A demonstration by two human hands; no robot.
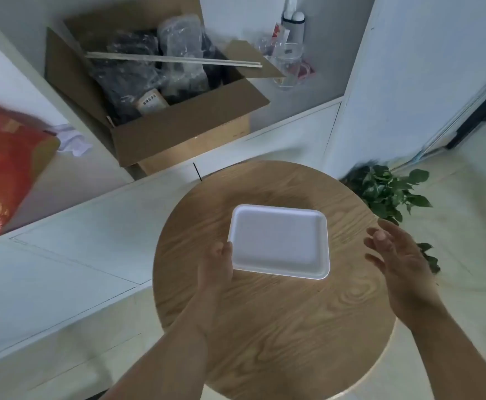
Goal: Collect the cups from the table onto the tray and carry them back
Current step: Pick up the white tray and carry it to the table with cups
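Tray [279,241]: white, empty, centre frame on round wooden desk [279,327]. Left hand [217,262] grips its left edge. Right hand [394,252]: spread wide, empty, right of frame. No cups visible; collection apparently not begun.

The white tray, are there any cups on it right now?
No, the white tray is bare on the round wooden table, with the left hand gripping its near-left edge.

Tray [279,241] on table [264,327]; box [155,90] behind, plant [391,192] right, left hand [215,267] at tray's left edge.
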